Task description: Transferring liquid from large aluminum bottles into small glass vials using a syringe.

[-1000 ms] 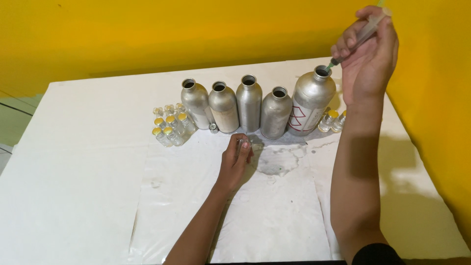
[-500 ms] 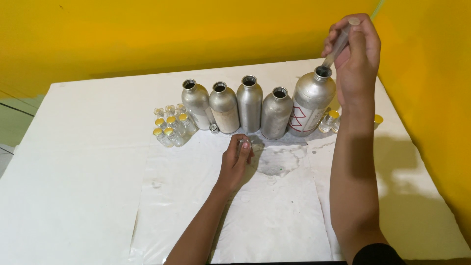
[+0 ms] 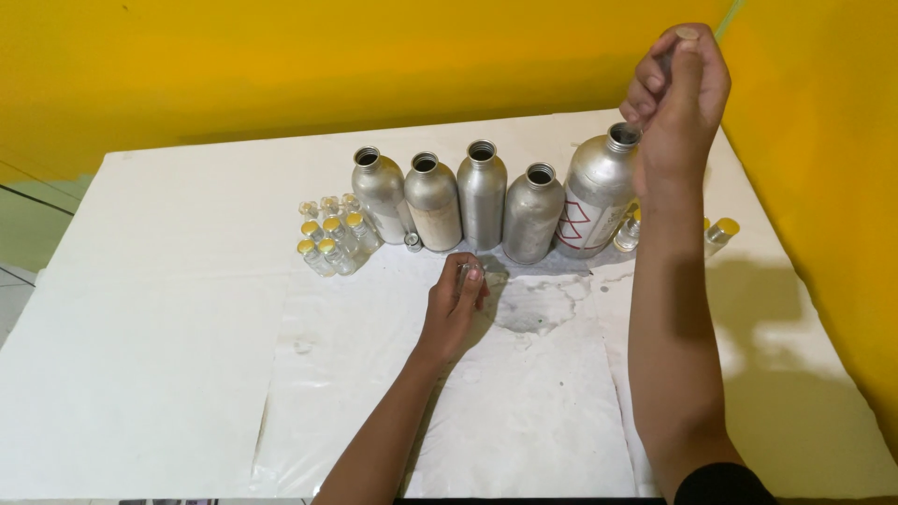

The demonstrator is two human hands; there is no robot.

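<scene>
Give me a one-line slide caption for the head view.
Right hand holds a syringe in the largest silver metal bottle; left hand grips a small glass vial.

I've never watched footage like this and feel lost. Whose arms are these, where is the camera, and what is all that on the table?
The camera sits on a person's head and looks down, so both arms are theirs. The left hand grips a small glass vial on the white table. The right hand holds a syringe above the open neck of the largest aluminium bottle. Four smaller open aluminium bottles stand in a row beside it. A cluster of yellow-capped vials sits at the left, with a few more near the right forearm.
</scene>
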